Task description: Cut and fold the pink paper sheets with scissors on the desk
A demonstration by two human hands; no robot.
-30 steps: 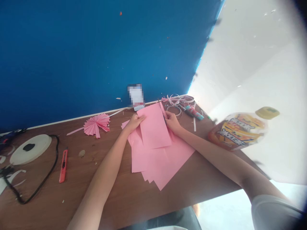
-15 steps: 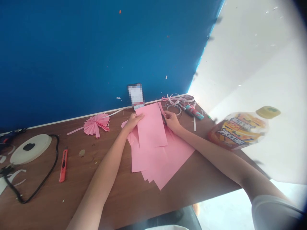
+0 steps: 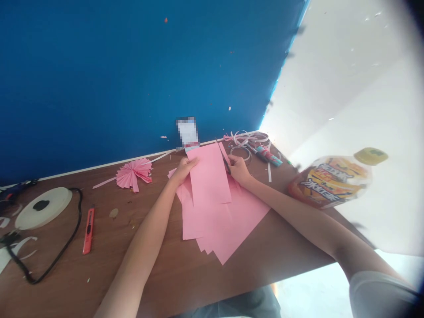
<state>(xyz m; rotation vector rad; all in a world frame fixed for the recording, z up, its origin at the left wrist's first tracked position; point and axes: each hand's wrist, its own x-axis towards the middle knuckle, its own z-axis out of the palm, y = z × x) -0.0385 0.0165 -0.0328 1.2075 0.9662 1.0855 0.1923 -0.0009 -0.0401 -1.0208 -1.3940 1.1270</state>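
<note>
A pink sheet of paper (image 3: 210,176) is held up above a fanned stack of pink paper (image 3: 221,232) on the brown table. My left hand (image 3: 185,170) pinches its left edge between thumb and fingers. My right hand (image 3: 238,168) is closed round a pair of dark scissors (image 3: 226,164), whose handles are mostly hidden by the fingers. The blades point away from me along the sheet's right side. A narrow pink strip (image 3: 224,152) stands off to the right of the blades, close to the right fingers.
Left on the table (image 3: 159,274) lie a pleated pink paper fan (image 3: 134,173), a red box cutter (image 3: 88,232), a white roll (image 3: 59,205) and a black cord (image 3: 71,247). White strips (image 3: 247,139), a blue-red tube (image 3: 270,156) and a large drink bottle (image 3: 331,181) are right. A blue wall (image 3: 132,79) rises behind.
Both hands, the sheet and the scissors keep nearly the same places. The whole view has shifted very slightly.
</note>
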